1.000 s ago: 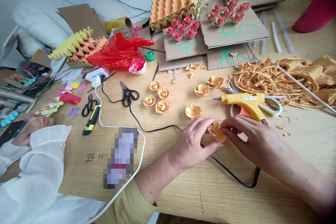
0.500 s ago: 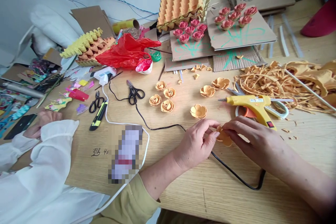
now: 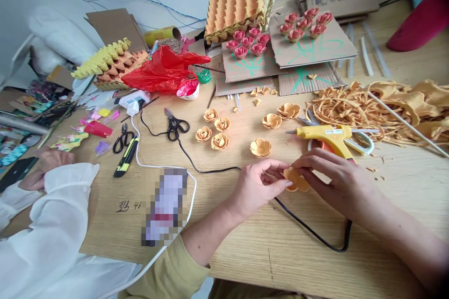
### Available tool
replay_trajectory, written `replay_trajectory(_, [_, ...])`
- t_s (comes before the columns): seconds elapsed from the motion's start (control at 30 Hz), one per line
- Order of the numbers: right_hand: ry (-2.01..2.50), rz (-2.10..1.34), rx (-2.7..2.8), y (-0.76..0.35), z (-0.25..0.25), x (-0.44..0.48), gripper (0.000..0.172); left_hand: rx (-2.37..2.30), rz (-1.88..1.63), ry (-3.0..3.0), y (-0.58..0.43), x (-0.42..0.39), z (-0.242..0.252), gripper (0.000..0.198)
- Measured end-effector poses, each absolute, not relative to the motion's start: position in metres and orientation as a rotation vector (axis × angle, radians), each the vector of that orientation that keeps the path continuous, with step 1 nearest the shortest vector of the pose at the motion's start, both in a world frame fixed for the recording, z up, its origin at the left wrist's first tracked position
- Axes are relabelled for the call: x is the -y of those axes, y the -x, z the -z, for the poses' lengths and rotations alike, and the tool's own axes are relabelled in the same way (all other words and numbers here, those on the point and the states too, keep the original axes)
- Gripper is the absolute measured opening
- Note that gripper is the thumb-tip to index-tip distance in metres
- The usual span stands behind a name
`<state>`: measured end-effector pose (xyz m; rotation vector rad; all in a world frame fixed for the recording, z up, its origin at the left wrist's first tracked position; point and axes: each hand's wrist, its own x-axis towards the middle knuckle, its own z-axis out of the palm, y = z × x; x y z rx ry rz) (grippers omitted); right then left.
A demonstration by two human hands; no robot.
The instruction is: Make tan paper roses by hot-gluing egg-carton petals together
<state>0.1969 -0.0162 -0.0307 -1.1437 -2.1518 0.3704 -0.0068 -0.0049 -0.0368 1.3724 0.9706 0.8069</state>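
My left hand [image 3: 257, 187] and my right hand [image 3: 333, 180] meet over the wooden table [image 3: 403, 196], both pinching one small orange paper flower [image 3: 296, 181] between their fingertips. The flower sits just above the black cord [image 3: 308, 231] of the yellow glue gun [image 3: 329, 136], which lies on the table right behind my right hand. Several finished orange paper flowers [image 3: 260, 147] lie a little farther back.
Black scissors [image 3: 174, 127], a utility knife [image 3: 125, 158] and a white cable lie to the left. Orange paper scraps [image 3: 354, 105] pile at the right. Cardboard sheets with pink flowers [image 3: 301, 25], egg trays [image 3: 234, 7] and a red bag [image 3: 161, 70] stand behind. Another person's white sleeve [image 3: 52, 224] rests lower left.
Both hands stay on the flower, with the fingers shifting slightly around it. The camera view has swung a little; nothing else on the table has moved.
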Motion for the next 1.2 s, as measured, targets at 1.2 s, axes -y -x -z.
replay_trajectory(1.2, [1.191,-0.477,1.980,-0.202,0.013,0.018,0.016,-0.880,-0.858,-1.139,0.003,0.003,0.034,0.020])
